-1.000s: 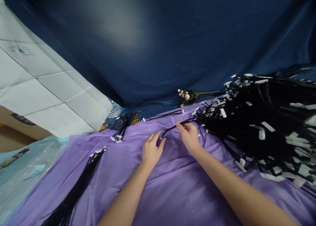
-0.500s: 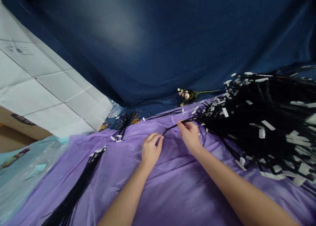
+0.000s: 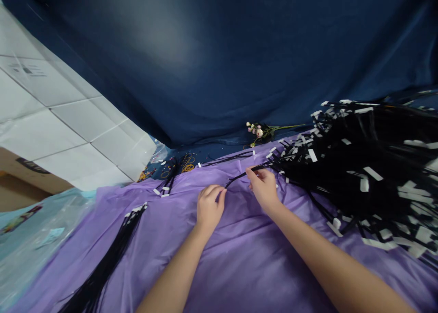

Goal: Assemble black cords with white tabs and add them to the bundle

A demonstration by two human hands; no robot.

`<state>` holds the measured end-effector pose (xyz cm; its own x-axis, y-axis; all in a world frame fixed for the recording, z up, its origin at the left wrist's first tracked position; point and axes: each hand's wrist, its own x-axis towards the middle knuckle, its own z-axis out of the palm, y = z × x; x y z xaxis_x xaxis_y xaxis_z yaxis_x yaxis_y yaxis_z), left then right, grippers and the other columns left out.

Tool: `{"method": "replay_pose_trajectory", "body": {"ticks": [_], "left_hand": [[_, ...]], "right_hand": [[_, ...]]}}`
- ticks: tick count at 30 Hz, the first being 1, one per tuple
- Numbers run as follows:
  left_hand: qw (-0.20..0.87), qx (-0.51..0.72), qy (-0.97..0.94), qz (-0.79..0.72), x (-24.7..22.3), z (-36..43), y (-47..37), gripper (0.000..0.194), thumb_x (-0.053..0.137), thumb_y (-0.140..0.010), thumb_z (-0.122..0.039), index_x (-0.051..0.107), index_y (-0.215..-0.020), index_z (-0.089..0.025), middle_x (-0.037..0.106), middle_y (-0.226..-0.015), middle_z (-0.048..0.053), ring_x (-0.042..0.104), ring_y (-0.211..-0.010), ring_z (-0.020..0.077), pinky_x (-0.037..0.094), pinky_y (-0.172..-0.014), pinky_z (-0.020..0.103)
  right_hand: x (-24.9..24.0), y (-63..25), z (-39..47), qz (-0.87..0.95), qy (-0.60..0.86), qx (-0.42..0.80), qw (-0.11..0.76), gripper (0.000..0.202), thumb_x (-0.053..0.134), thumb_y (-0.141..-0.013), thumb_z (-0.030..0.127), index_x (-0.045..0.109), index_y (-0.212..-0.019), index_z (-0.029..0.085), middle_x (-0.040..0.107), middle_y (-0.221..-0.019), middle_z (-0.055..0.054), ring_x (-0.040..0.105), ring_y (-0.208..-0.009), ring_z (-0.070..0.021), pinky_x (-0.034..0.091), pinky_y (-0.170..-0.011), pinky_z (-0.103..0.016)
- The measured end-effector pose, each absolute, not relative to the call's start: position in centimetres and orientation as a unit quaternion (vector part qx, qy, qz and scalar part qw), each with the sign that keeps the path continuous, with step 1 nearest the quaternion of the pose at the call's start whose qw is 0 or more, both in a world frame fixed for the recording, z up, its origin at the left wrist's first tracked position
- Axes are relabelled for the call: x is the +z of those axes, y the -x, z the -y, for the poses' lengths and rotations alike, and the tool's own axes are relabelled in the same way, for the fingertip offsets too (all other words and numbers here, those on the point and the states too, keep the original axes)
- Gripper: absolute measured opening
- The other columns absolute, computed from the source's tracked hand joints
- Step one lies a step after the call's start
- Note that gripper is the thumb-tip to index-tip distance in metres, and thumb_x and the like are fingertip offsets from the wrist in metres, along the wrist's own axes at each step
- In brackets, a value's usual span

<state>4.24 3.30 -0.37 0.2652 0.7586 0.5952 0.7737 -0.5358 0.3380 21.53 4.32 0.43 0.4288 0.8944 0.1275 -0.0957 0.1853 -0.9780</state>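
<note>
A thin bundle of black cords (image 3: 237,178) runs in a slight arc between my two hands. My left hand (image 3: 209,209) is closed, thumb and fingertips pinching the left end of the bundle. Further right, my right hand (image 3: 263,187) pinches the same cords between thumb and forefinger. Past my right hand the cords lead toward a large heap of black cords (image 3: 328,176) with many white tags at their ends. How many cords I hold cannot be made out.
On the purple cloth (image 3: 239,258), a bunch of white-tipped black cords (image 3: 116,249) lies at left. Behind are a few loose cords (image 3: 229,159), artificial flowers (image 3: 256,130) and a dark blue curtain (image 3: 219,62). White boxes (image 3: 68,117) and a clear plastic bag (image 3: 44,244) are at left.
Almost nothing differs. Both hands keep their pinch on the cords in nearly the same place.
</note>
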Motion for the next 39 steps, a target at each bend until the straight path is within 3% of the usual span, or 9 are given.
{"method": "replay_pose_trajectory", "body": {"ticks": [20, 39], "left_hand": [[0.035, -0.377, 0.784, 0.492, -0.8, -3.4, -4.1, 0.019, 0.056, -0.082, -0.029, 0.066, -0.095, -0.020, 0.066, -0.097, 0.006, 0.061, -0.091, 0.0189, 0.047, -0.084, 0.034], [0.038, -0.394, 0.780, 0.484, -0.5, -3.2, -4.3, 0.016, 0.054, -0.083, -0.026, 0.067, -0.091, -0.020, 0.066, -0.094, 0.006, 0.061, -0.087, 0.0179, 0.047, -0.083, 0.033]], "right_hand": [[0.9, -21.5, -3.9, 0.373, 0.500, 0.380, 0.683, 0.036, 0.064, -0.071, 0.048, 0.064, -0.079, 0.014, 0.058, -0.067, -0.003, 0.046, -0.048, -0.0096, 0.037, -0.045, -0.021], [1.5, -21.2, -3.5, 0.353, 0.462, 0.422, 0.696, 0.033, 0.066, -0.070, 0.046, 0.062, -0.077, 0.015, 0.051, -0.061, 0.002, 0.043, -0.045, -0.0078, 0.035, -0.041, -0.021]]}}
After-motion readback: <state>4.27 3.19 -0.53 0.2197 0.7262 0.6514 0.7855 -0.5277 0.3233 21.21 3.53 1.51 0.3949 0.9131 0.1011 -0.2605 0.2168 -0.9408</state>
